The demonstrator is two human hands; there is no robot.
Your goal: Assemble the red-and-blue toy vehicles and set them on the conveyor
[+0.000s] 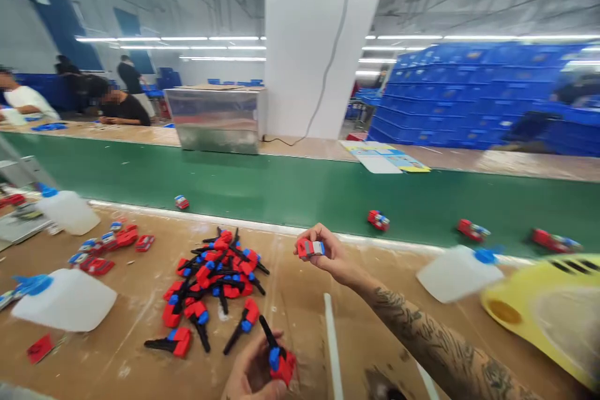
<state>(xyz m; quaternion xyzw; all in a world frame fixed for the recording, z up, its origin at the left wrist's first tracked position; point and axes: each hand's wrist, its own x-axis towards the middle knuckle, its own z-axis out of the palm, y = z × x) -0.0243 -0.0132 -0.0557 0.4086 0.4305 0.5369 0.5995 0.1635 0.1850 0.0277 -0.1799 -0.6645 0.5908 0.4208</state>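
My right hand [328,256] is closed on a small red, grey and white toy car [310,249], held above the table's back edge near the green belt. Low in the middle, my left hand [257,369] grips a red and blue toy part with a black stick [281,362], the stick pointing up and left. Left of my hands lies a heap of similar red and blue parts with black sticks [220,275]. A group of small red toy cars [109,242] sits on the brown table further left.
On the green belt [281,190] rest several small red toys [377,220]. White bottles with blue caps stand or lie left [65,300] and right [457,274]. A yellow plastic piece [515,294] is at far right. People sit beyond the belt at left.
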